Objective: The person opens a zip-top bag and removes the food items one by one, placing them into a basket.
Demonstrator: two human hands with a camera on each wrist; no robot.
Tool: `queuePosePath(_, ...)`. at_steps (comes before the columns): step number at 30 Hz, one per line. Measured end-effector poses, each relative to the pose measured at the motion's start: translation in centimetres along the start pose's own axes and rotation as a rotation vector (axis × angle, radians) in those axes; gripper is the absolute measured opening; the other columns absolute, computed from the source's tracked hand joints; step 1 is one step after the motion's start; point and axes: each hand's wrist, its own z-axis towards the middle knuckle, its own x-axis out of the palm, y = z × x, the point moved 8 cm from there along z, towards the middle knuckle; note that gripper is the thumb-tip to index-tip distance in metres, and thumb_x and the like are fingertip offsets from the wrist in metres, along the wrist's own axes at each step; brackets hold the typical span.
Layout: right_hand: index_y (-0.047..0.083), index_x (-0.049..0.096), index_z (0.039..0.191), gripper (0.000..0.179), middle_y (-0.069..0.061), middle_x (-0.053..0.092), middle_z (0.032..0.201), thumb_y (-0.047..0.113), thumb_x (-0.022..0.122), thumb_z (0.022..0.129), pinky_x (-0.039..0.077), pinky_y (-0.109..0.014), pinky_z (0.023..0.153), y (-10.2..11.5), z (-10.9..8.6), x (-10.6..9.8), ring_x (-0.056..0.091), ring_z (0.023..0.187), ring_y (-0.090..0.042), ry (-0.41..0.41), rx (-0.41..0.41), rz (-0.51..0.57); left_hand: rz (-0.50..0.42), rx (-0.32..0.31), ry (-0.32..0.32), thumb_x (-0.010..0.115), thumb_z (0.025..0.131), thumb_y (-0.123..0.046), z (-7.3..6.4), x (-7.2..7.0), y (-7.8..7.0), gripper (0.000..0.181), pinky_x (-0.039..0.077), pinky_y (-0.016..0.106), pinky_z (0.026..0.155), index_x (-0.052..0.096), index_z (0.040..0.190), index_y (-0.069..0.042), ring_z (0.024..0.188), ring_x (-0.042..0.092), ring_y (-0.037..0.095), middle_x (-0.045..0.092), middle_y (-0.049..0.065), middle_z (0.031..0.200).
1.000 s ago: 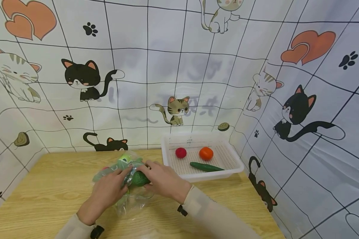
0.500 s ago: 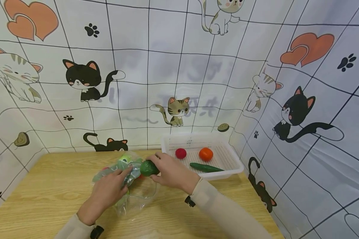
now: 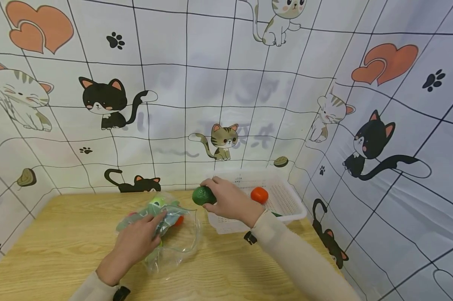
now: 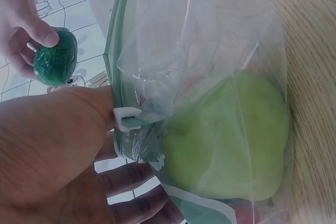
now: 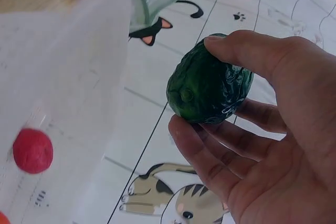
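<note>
My right hand (image 3: 231, 200) grips a dark green avocado (image 3: 203, 195) between thumb and fingertips, held up near the left end of the white basket (image 3: 224, 225). In the right wrist view, the avocado (image 5: 210, 85) shows its bumpy, shiny skin and stem spot. On the table, my left hand (image 3: 134, 242) holds the zip-top edge of a clear plastic bag (image 3: 182, 255), its mouth facing right. Inside the bag, a large pale green thing (image 4: 226, 140) shows in the left wrist view, and something red (image 3: 179, 220) shows in the head view.
In the basket lie an orange-red tomato (image 3: 259, 195) and a cucumber (image 3: 276, 214), mostly hidden by my right arm. A red ball-shaped thing (image 5: 32, 150) there shows in the right wrist view. Cat-printed cloth (image 3: 173, 104) stands behind the wooden table (image 3: 75, 234).
My right hand has drawn the avocado out from the bag's mouth, up and to the right, to the basket's left end. My left hand stays on the bag.
</note>
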Motion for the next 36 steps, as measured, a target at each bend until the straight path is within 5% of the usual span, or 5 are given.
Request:
queuePosePath(9,0.007,0.064,0.157,0.061,-0.017,0.075,0.144,0.028,0.089,0.105,0.068,-0.045,0.104,-4.4,0.2,-1.0,0.077,0.12,-0.029,0.015,0.094,-0.012,-0.01,0.053,-0.08,0.088,0.089,-0.014,0.0,0.7,0.6,0.079,0.044,0.033,0.055,0.065,0.165,-0.012,0.07,0.051,0.017,0.078,0.016,0.112)
queuePosePath(24,-0.001,0.066,0.149,0.057,-0.018,0.079,0.137,0.026,0.089,0.104,0.07,-0.041,0.104,-12.2,1.5,-1.3,0.077,0.114,-0.026,0.109,0.288,0.07,0.009,0.016,-0.018,0.089,0.092,-0.016,-0.1,0.0,0.0,0.076,0.043,0.03,0.056,0.066,0.165,-0.012,0.072,0.051,0.014,0.08,0.012,0.117)
queuePosePath(36,-0.001,0.07,0.13,0.04,-0.013,0.075,0.113,0.024,0.086,0.103,0.062,-0.033,0.087,-16.5,2.7,-0.5,0.065,0.095,-0.024,0.222,0.385,-0.044,0.015,0.009,-0.005,0.089,0.093,-0.018,0.0,0.0,-0.1,0.077,0.044,0.031,0.055,0.065,0.166,-0.013,0.072,0.052,0.014,0.08,0.012,0.121)
